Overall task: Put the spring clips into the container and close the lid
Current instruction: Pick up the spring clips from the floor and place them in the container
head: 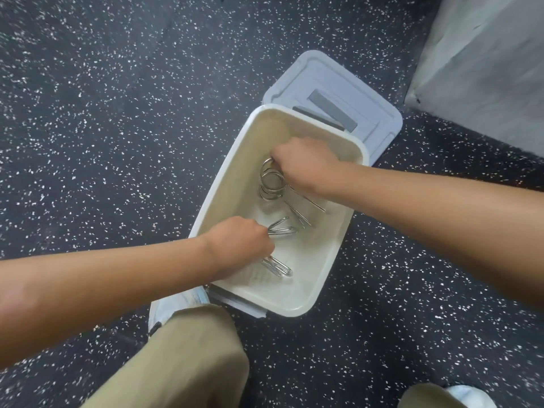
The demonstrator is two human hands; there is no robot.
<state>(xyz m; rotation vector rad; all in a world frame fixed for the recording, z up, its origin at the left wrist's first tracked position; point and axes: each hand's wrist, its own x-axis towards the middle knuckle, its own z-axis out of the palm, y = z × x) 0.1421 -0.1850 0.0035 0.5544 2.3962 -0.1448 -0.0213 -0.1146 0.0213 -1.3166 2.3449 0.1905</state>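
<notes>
A white rectangular container (329,275) stands open on the floor. Its grey lid (326,83) lies flat behind it, partly under the far rim. Both hands reach inside the container. My right hand (306,164) is closed around metal spring clips (272,181), whose coils and long handles stick out below the fist. My left hand (240,242) is closed on other spring clips (282,229); their looped handles show on both sides of the fist, one pair (278,267) near the container's bottom.
The floor (117,113) is dark rubber with white speckles. A grey padded block (488,69) stands at the upper right. My knees in khaki trousers (182,357) and white shoes are at the bottom, one shoe touching the container's near corner.
</notes>
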